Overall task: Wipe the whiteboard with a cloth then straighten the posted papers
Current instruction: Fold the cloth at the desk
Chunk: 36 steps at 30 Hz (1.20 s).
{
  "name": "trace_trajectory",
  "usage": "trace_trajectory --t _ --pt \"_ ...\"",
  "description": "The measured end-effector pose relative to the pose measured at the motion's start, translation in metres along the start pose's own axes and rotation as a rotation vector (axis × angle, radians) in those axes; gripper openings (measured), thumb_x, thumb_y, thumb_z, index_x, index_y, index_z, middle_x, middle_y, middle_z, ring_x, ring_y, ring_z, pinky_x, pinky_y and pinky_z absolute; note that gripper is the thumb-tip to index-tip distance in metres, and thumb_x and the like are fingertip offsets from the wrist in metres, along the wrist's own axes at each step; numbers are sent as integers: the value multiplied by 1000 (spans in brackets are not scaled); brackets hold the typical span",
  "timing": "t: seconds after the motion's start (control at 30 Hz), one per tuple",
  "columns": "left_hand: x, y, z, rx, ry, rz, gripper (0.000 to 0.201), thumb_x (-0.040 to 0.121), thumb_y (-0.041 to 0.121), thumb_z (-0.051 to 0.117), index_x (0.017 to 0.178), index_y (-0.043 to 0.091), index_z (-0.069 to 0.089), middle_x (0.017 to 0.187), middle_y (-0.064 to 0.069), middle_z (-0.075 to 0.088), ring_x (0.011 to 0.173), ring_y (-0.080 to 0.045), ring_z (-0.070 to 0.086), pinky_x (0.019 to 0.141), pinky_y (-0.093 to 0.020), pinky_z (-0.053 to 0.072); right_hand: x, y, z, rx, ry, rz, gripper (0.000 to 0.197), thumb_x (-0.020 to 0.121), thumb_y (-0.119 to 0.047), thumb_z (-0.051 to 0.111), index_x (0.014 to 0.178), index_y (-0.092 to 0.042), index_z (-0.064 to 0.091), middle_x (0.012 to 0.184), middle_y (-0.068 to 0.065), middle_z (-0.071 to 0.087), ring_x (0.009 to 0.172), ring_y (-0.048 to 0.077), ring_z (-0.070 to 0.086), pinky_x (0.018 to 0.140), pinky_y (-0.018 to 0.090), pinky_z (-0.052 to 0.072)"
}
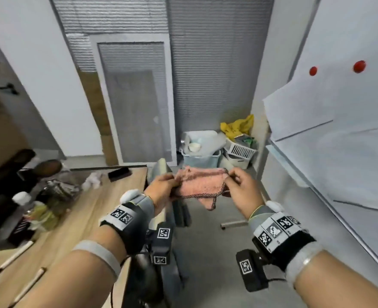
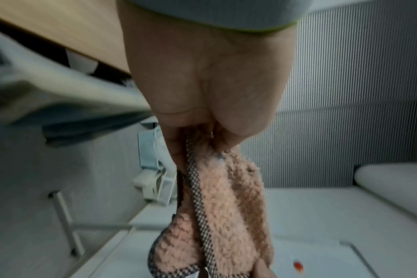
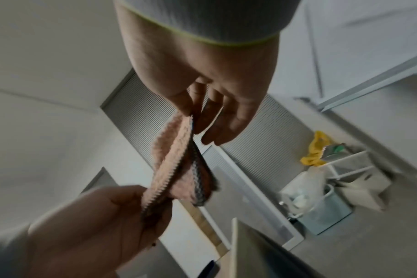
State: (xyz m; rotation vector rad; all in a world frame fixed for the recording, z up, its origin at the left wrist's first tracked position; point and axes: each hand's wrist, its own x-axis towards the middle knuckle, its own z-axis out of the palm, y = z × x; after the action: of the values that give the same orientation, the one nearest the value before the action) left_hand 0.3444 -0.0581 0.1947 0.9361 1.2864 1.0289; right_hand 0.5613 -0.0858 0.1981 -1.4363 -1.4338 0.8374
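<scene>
1. Whiteboard (image 1: pixel 343 152) fills the right side of the scene, running from near to far. Wiping looks not yet begun, by my reading: the step in hand is readying the cloth, well apart from the board surface.

2. Posted papers (image 1: pixel 299 112) hang on the board under two red magnets (image 1: pixel 359 66); the sheet nearest the far edge sits tilted, its lower corner lifting, so straightening remains to be done.

3. Pink cloth (image 1: pixel 200 185), fluffy with a checked border, is stretched in the air between both hands, above the floor, just right of the wooden desk (image 1: pixel 76 210) and left of the board.

4. Left hand (image 1: pixel 161 188) grips the cloth's left end, fingers curled round a bunched edge; the left wrist view shows the fabric emerging from the closed fist.

5. Right hand (image 1: pixel 241 185) pinches the right corner between thumb and forefinger, the other fingers loosely bent and holding nothing.

6. Next move, as I judge it: gather the cloth into one hand as a flat pad, turn right, and press it against the board clear of the papers so they are not dragged.
</scene>
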Motion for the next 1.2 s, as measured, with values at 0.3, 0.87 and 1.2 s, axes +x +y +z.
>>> trace_trajectory --t 0.3,0.87,1.2 --pt "38 23 -188 119 378 100 41 90 47 64 85 8 75 81 -9 75 78 -26 69 75 -38 58 102 -103 172 166 -375 136 26 99 -11 52 73 -16 54 87 21 62 77 33 65 78 57 59" --pt "10 9 -376 -214 523 75 30 88 14 69 116 16 60 104 -16 66 86 -26 64 72 -35 51 179 -113 363 361 -848 273 27 96 -3 58 121 -7 65 102 13 68 80 16 66 73 31 59" --pt "17 -56 -354 -261 774 -117 44 84 -3 72 120 17 57 99 -12 69 79 -24 70 73 -38 58 191 -43 399 173 -1082 341 22 92 14 50 102 4 67 92 17 67 76 20 63 64 21 56"
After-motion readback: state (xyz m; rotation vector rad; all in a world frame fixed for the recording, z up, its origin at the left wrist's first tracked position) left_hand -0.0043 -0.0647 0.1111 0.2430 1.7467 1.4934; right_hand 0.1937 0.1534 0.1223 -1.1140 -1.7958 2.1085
